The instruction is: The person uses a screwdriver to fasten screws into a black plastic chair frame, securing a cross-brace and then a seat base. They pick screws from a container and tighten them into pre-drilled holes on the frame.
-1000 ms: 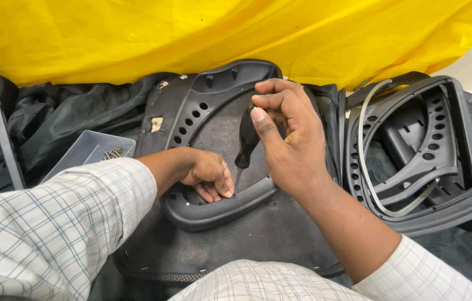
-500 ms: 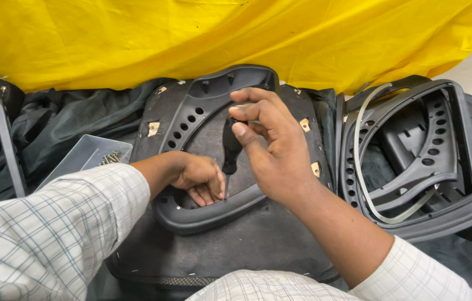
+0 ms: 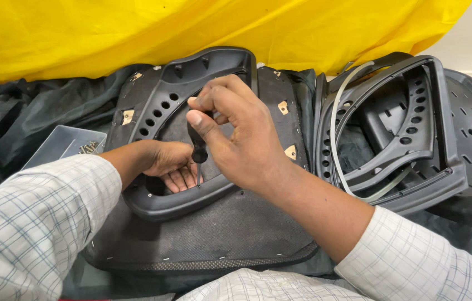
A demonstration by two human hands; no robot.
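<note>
A black plastic frame with a row of round holes (image 3: 161,108) lies on a dark fabric-covered chair panel (image 3: 213,228) in front of me. My right hand (image 3: 236,134) grips a black-handled screwdriver (image 3: 197,149) upright, its thin shaft pointing down at the frame's lower edge. My left hand (image 3: 166,164) rests inside the frame's opening, fingers curled under the tip of the screwdriver; what they pinch is hidden.
A small grey tray with metal screws (image 3: 71,146) sits at the left. Stacked black plastic chair frames (image 3: 414,139) lie at the right. Yellow cloth (image 3: 135,28) hangs behind, and dark fabric (image 3: 35,117) covers the surface.
The view has shifted, so the frame sits lower and closer. My right hand has closed more tightly on the screwdriver and lowered it toward my left hand's fingers.
</note>
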